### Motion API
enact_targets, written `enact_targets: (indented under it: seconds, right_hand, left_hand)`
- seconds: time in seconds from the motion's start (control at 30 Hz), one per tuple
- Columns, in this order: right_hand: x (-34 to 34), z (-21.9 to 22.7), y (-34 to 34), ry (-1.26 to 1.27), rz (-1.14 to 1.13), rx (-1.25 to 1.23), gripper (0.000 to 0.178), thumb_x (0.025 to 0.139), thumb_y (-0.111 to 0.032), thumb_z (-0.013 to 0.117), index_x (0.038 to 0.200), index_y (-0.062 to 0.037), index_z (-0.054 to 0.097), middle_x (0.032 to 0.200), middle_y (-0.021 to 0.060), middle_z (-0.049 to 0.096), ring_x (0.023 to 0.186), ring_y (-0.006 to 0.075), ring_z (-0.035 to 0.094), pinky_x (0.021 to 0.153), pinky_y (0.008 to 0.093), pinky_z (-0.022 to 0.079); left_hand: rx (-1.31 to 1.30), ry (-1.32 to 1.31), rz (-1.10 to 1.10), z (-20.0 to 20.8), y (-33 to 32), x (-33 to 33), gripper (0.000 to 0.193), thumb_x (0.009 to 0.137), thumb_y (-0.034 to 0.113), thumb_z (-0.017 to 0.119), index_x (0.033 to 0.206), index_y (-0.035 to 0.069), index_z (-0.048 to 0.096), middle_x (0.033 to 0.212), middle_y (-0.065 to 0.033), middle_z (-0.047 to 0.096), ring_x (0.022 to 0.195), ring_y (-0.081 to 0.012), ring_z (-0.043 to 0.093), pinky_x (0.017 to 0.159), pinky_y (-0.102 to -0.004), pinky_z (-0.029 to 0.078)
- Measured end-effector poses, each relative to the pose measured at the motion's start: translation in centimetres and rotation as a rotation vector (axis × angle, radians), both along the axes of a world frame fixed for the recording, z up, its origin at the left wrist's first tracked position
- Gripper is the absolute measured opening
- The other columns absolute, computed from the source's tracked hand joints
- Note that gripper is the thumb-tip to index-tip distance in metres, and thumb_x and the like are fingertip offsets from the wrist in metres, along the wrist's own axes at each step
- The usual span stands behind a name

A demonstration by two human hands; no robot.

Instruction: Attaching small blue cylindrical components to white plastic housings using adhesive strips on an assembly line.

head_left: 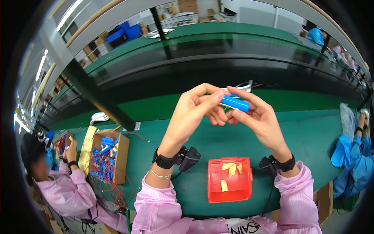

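Between both hands, above the table, is a blue cylindrical battery pack (236,103). Its left end is pinched by the thumb and fingers of my left hand (197,105). From the other side, the fingers and thumb of my right hand (260,116) close around its right end. A pale strip shows along the pack's lower side, partly hidden by my fingers. Below the hands stands a red plastic box (249,180). Several pale yellow pieces lie in it, one of them a curved strip (224,185) apart from the others.
At left, a cardboard box (123,160) holds many blue packs with red wires trailing out. A co-worker in pink (70,195) sits beyond it. Another person's blue sleeve (358,163) is at right. A green post (97,93) rises at the table's far left. Behind runs a black conveyor (156,72).
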State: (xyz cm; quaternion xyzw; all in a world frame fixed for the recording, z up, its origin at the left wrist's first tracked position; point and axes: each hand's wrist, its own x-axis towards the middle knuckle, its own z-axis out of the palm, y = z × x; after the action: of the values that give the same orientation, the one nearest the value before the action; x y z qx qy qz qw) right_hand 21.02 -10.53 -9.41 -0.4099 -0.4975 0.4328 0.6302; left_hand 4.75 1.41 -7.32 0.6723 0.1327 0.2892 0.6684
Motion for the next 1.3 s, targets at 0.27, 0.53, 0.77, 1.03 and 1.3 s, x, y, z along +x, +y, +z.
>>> enact_targets:
  seconds: [0.27,0.53,0.77,1.03,1.3]
  right_hand:
    - [1.9,-0.5,0.5,-0.087,-0.132,0.172,0.029,0.089,-0.008,0.07,0.116,-0.0015,0.063,0.104,0.005,0.064,0.095,0.0121,0.063,0.083,0.0266,0.054]
    - [2.7,-1.2,1.0,-0.127,-0.217,0.267,0.023,0.078,-0.003,0.08,0.093,-0.0018,0.063,0.093,0.0033,0.062,0.087,0.0116,0.064,0.08,0.0282,0.056]
    - [3.6,-0.8,0.3,-0.33,-0.217,0.316,0.024,0.071,-0.002,0.084,0.082,0.0,0.063,0.083,0.0026,0.062,0.082,0.0098,0.064,0.073,0.0262,0.056]
    - [3.6,-0.7,0.1,-0.361,-0.214,0.3,0.026,0.07,-0.006,0.086,0.078,-0.0016,0.063,0.078,0.001,0.062,0.076,0.0079,0.062,0.069,0.0243,0.054]
    - [3.6,-1.3,0.9,-0.389,-0.213,0.304,0.029,0.068,-0.01,0.088,0.076,-0.0014,0.061,0.076,0.0013,0.06,0.074,0.0074,0.06,0.067,0.0239,0.05]
  left_hand:
    - [-0.099,0.133,0.008,-2.0,-1.2,2.1,0.032,0.101,0.033,0.052,0.098,0.002,0.061,0.061,-0.0053,0.063,0.048,-0.0105,0.057,0.045,-0.0209,0.042]
    - [0.812,-0.172,0.45,-1.9,-2.9,3.0,0.011,0.081,0.001,0.071,0.091,0.002,0.068,0.081,-0.0065,0.067,0.077,-0.0202,0.061,0.065,-0.0297,0.049]
    - [0.847,-0.164,0.44,-1.5,-3.3,2.7,0.009,0.079,0.001,0.073,0.086,0.001,0.068,0.081,-0.0061,0.07,0.071,-0.0192,0.06,0.059,-0.0287,0.048]
    - [0.733,-0.107,0.367,-1.4,-3.3,2.2,0.008,0.082,0.002,0.072,0.088,-0.001,0.071,0.084,-0.007,0.071,0.071,-0.0143,0.062,0.062,-0.0258,0.048]
    - [0.625,-0.075,0.352,-1.7,-2.8,2.4,0.007,0.08,0.001,0.071,0.086,0.0,0.07,0.08,-0.0057,0.07,0.071,-0.0134,0.062,0.061,-0.0255,0.049]
